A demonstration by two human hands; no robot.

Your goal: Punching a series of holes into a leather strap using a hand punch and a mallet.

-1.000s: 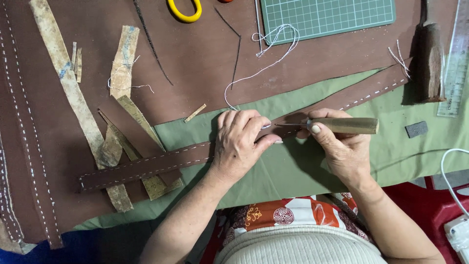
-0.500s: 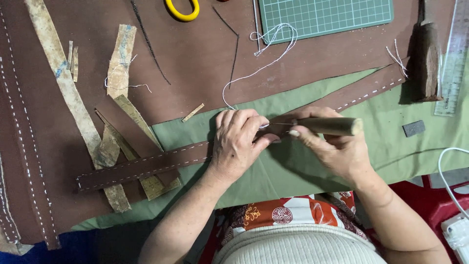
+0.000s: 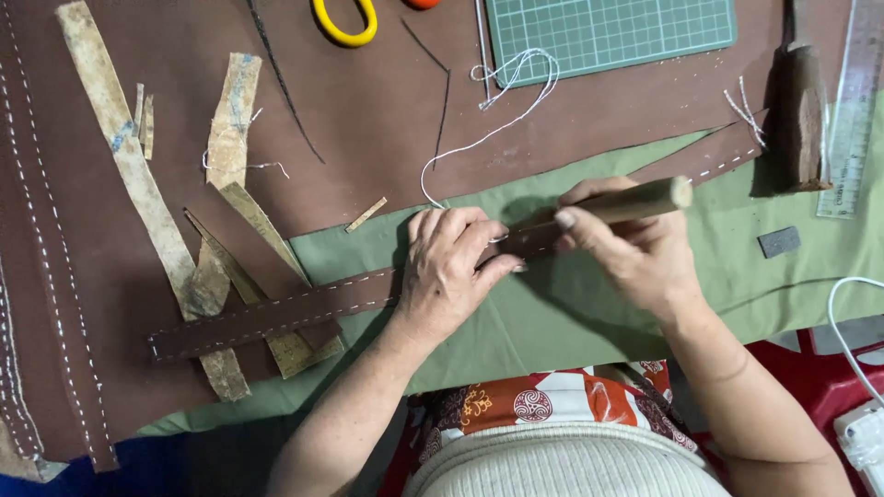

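A: Far left on the bench, the stitched panel and the tan scraps lie idle. What matters is the strap, running from lower left up towards the right across the green cloth.

B: And the left hand?

A: It lies flat on the strap at its middle, palm down, fingers curled loosely and pressed together, fingertips at the edge where the white thread comes down. It pins more than grips.

B: To do this well?

A: I would keep that hand bearing down close to the point, so the leather cannot shift, and keep the tool steep and in line with the row of stitches.

B: The right hand?

A: Closed around the awl, thumb on top of its wooden handle, which tilts up to the right. The tip is hidden behind the fingers, so I cannot tell whether it touches the strap.

B: Further right?

A: A wooden mallet, a ruler and a small grey block, all well apart from the hands.
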